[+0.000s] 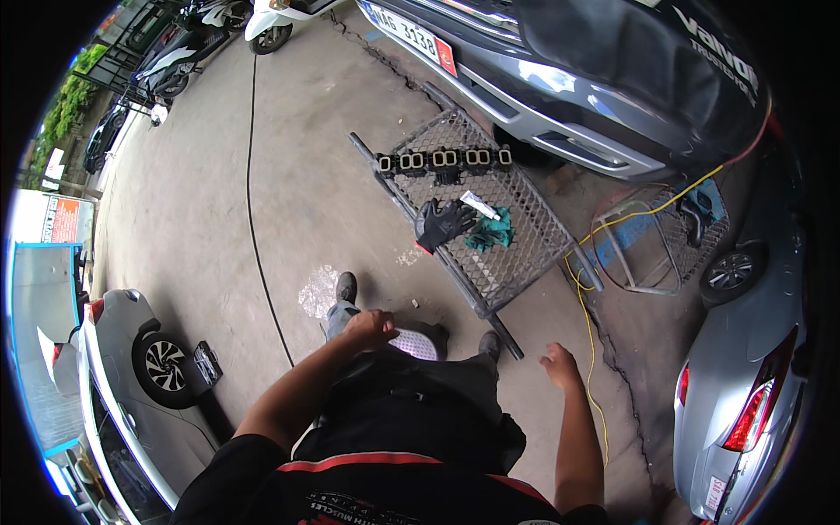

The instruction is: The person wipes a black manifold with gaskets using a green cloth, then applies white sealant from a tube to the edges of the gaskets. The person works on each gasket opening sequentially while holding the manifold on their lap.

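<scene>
Left hand (372,327) has its fingers curled in, so I cannot tell if a small thing is inside. Right hand (558,363) is half open, with the fingers a bit bent, and nothing shows in it.

A foot could trip. The near pole of the wire-mesh tabletop (525,232) sticks out close to the right shoe (490,346), and the low stool (418,344) sits between the feet. A bump on that pole could shake the tabletop. Then the long black part (444,159) might slide, as it lies across the far end, and its row of holes could let dirt in. The white tube (479,205) could roll off the green-blue cloth (492,232). The yellow cord (662,205) could catch a foot too, because it runs loose along the floor on the right.

The stool is just to the right of the left hand. The tabletop is farther off, to the right of the left hand and to the left of the right hand. On it, the dark gloves (444,225) lie nearer than the black part.
</scene>
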Demonstrator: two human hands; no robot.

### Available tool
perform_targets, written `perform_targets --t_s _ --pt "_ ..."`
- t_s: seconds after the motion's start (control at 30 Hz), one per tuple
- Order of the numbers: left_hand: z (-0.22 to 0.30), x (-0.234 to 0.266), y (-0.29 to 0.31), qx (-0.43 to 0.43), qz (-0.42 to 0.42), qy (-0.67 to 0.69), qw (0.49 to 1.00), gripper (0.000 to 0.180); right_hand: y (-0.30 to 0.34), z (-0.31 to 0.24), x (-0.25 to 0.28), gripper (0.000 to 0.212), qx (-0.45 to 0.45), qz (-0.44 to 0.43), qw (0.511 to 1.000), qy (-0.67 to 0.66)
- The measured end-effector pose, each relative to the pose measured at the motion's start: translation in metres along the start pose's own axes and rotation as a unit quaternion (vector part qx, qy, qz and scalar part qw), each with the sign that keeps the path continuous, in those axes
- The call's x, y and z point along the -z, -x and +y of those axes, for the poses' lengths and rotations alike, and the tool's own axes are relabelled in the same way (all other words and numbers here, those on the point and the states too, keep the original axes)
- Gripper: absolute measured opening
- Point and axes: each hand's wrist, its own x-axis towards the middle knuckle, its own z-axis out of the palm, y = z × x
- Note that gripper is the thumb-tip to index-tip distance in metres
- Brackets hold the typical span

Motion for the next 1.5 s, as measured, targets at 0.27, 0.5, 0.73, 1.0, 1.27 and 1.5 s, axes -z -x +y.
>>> perform_targets --t_s 0.27,0.5,0.73,1.0,1.27,1.5 --pt "-0.19 0.035 -0.063 -0.115 -0.177 -0.081 0.974 0.042 -0.162 -0.297 -0.155 0.038 0.07 0.107 0.975 -0.181" --pt "-0.257 0.123 0.011 -0.108 -0.196 0.254 0.941 0.029 -0.206 -0.395 -0.168 0.033 0.119 0.176 0.974 -0.083" --pt "-0.219 0.175 -0.228 -0.167 0.253 0.277 0.912 0.093 -0.387 -0.317 -0.036 0.036 0.079 0.442 0.816 -0.363" --pt "-0.178 0.186 -0.464 -0.391 0.396 0.208 0.804 0.112 -0.487 -0.294 0.033 0.083 0.187 0.282 0.812 -0.476" --pt "-0.212 0.215 -0.382 -0.561 0.504 0.246 0.608 0.091 -0.385 -0.38 0.018 0.077 0.355 0.28 0.769 -0.453" --pt "-0.371 0.099 -0.17 -0.293 0.608 0.239 0.698 0.056 -0.275 -0.403 -0.117 0.062 0.532 -0.041 0.75 -0.39"
